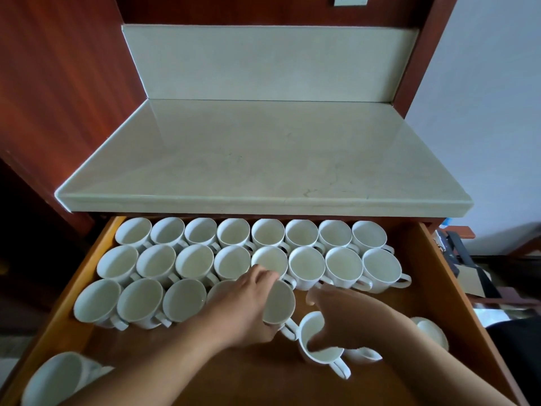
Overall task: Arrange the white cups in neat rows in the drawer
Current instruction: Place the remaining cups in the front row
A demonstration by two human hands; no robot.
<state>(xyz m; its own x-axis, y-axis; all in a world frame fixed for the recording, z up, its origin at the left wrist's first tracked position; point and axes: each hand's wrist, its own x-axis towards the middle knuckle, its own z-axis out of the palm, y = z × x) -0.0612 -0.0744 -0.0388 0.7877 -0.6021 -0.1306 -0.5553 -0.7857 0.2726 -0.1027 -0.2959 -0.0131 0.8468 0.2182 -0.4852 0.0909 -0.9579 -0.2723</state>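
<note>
In the middle of the open drawer [439, 276], near the front, a tilted cup [311, 329] is in the right hand [345, 317], fingers curled round its bowl, mouth tipped to the left, looped handle [341, 369] pointing down at the wood. Just beside it the left hand [243, 309] is draped over the fifth cup [281, 303] of the third row, thumb on the near rim, fingers across the far one.

These look like glazed china: rigid, light enough for one hand, but slick and quick to chip if rim knocks rim. I'd say the safest hold is round the body or through the handle, and the set-down wants to be gentle with neighbours this tight.

Behind, two full rows [306, 265] stand upright, handles all angled to the right; the third has three cups clear on the left plus those under the hand, and open wood to its right.

Strays wait: one lying cup [363, 354] touching the tilted one, another [431, 332] by the right wall, one [55, 379] at the near left corner.

Above it all, the pale stone worktop [257, 159].
</note>
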